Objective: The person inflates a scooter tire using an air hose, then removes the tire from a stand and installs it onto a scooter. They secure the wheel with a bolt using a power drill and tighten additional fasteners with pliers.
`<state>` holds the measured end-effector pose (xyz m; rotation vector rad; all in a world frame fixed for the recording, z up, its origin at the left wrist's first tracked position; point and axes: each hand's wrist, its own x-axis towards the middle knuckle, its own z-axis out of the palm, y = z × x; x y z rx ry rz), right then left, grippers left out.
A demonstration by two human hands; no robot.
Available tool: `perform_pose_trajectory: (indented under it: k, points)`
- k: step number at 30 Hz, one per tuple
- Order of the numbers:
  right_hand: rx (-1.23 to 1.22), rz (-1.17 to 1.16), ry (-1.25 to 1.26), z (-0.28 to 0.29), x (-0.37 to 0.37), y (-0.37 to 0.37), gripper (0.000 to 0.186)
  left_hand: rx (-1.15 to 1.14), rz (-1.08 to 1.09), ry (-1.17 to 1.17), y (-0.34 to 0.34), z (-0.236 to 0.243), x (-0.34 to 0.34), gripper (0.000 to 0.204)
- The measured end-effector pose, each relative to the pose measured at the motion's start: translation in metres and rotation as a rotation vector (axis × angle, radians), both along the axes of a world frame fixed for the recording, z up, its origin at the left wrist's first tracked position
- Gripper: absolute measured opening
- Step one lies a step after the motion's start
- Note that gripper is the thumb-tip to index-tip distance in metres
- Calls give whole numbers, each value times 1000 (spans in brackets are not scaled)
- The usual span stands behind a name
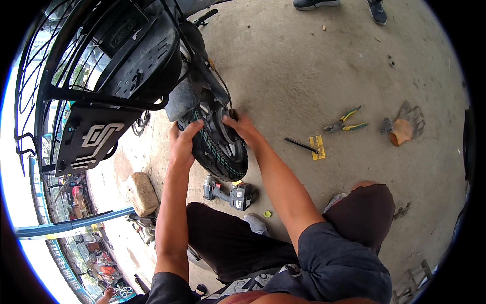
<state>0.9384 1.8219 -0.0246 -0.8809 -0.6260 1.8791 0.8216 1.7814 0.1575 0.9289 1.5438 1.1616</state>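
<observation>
A small scooter-type vehicle stands at the upper left, its wheel with a black tire (223, 164) between my hands. My left hand (183, 144) grips the tire's left side, thumb laid over the tread. On the other side, my right hand (244, 129) is closed around the wheel's edge beside the dark rim; its fingertips are partly hidden. Above the wheel sits a grey mudguard (180, 99). Just below the tire, a cordless power tool (233, 195) with a black battery lies on the ground.
To the right lie yellow-green pliers (336, 125), a black rod (300, 145) touching a yellow piece (317, 147), and a work glove (402, 131). A stone block (143, 193) rests at left. The wire basket (50, 76) overhangs the upper left. Someone's shoes (316, 4) show at the top.
</observation>
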Motion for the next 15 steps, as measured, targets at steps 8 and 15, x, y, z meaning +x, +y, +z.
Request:
perform_pose_trajectory:
  k: [8,15]
  points:
    - [321,233,-126,-14,-4,-7,123,-79,-35,113,-11,10,-7,49]
    - [340,56,-165,-32,-27,-24,152,-58,-54,100,-10,13,-12,53]
